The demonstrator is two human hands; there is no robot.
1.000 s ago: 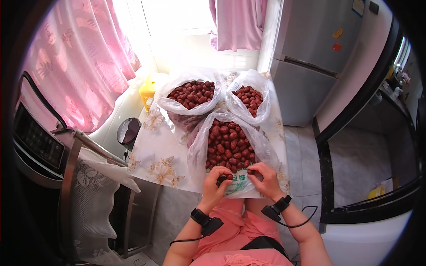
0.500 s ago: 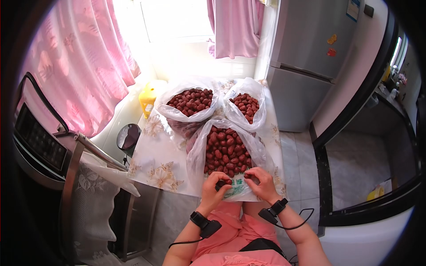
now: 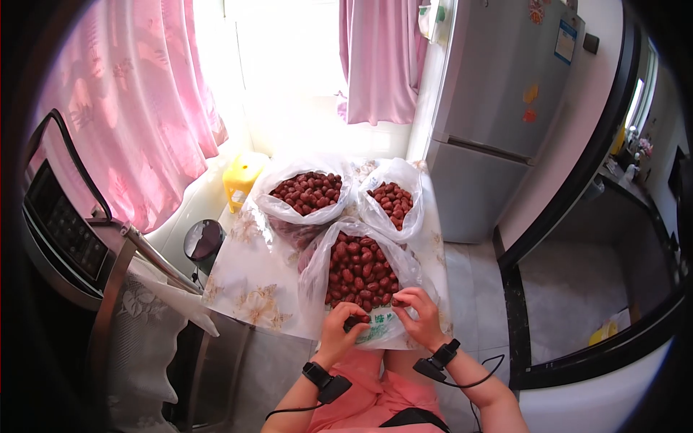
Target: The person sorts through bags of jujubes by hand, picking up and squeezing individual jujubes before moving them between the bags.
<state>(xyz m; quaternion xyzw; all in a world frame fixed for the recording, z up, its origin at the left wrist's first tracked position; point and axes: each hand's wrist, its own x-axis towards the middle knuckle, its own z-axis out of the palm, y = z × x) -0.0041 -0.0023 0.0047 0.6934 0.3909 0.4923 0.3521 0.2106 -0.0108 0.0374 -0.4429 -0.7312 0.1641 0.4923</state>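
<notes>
Nearest to me on the table, an open clear plastic bag [image 3: 312,294] is full of red dates [image 3: 361,268]. At the bag's near edge, my left hand [image 3: 339,335] is closed, with a dark red date [image 3: 355,321] between its thumb and fingers. My right hand [image 3: 422,317] pinches another red date [image 3: 398,302] between thumb and fingertips, just right of the pile. Green printing [image 3: 377,328] shows on the plastic between the hands. Both wrists wear black straps with small devices and cables.
Two more open bags of dates stand behind, a left bag [image 3: 267,206] and a right bag [image 3: 419,216], on the flowered tablecloth [image 3: 263,303]. A yellow stool [image 3: 244,173] and dark bin [image 3: 205,238] are at the left. A grey fridge [image 3: 473,180] rises at the right.
The view has tilted up, so the table and bags sit lower in it. Both hands still hold dates; relative to the bag, the right hand has risen slightly and the hands are a little farther apart.
</notes>
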